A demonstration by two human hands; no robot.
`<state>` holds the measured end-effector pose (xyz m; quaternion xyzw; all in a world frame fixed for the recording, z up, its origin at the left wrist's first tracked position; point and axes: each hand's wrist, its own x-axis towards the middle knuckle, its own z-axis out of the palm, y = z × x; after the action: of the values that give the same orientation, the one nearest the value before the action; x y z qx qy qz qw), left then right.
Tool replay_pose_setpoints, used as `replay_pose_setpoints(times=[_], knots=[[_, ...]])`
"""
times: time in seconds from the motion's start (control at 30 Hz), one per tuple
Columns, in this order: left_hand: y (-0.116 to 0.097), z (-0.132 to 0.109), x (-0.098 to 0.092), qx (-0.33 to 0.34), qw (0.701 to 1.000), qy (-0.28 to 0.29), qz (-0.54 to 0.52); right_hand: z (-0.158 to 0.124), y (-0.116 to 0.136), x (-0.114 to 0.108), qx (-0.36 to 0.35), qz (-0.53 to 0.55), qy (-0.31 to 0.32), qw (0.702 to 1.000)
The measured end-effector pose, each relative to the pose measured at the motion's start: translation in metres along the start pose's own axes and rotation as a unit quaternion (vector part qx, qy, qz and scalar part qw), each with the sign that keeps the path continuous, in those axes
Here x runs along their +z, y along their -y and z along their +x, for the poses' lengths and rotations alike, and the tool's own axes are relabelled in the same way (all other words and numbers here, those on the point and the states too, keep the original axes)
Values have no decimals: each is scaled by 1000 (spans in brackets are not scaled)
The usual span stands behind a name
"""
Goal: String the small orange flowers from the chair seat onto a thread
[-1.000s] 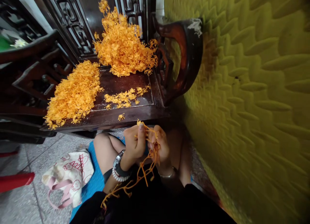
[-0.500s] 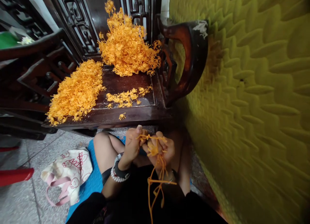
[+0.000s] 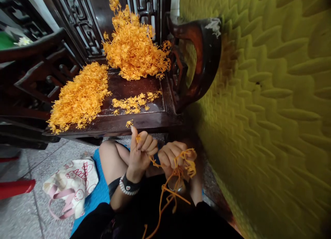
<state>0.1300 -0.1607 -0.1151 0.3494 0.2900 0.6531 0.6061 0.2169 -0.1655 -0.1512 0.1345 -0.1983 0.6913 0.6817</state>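
Observation:
My left hand (image 3: 142, 151) is closed with its thumb raised, near the front edge of the wooden seat (image 3: 121, 122). Its curled fingers grip an end of orange cord, and a bit of orange shows by the thumb. My right hand (image 3: 176, 159), also closed, holds a tangle of orange cords (image 3: 190, 163) that hangs down toward my lap. A short length of cord runs between the two hands. On the seat lie a tall heap of orange knotted pieces (image 3: 134, 49), a long heap (image 3: 80, 97) to its left and a small scatter (image 3: 131, 103) in front.
The chair's curved armrest (image 3: 207, 60) stands beside a yellow-green textured wall (image 3: 271, 111). A white bag with pink straps (image 3: 82, 178) lies partly on a blue mat (image 3: 97, 190) at the left. Something red (image 3: 18, 189) is at the left edge.
My hands have moved apart, the left slightly left and the right to the right. My left thumb now points up, and the tangle has shifted right with my right hand.

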Motion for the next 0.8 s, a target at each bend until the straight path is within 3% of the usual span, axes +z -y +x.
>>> replay_pose_setpoints(times=[0.07, 0.1, 0.13, 0.23, 0.33, 0.47, 0.8], knots=[[-2, 11, -6, 37, 991, 9, 129, 5, 10, 4, 27, -62, -5, 998], [-3, 19, -11, 62, 972, 8, 224, 7, 15, 6, 38, -91, -16, 995], [-3, 29, -16, 88, 941, 4, 328, 9, 19, 7, 46, -117, -33, 992], [0, 63, -32, 135, 801, -17, 583, 10, 26, 10, 71, -196, -89, 974], [7, 89, -44, 123, 710, -35, 693, 8, 28, 9, 89, -262, -118, 954], [17, 99, -47, 91, 663, -65, 740, 7, 28, 5, 88, -292, -145, 941], [23, 84, -51, 162, 586, -53, 792, 8, 30, -2, 98, -324, -185, 923]])
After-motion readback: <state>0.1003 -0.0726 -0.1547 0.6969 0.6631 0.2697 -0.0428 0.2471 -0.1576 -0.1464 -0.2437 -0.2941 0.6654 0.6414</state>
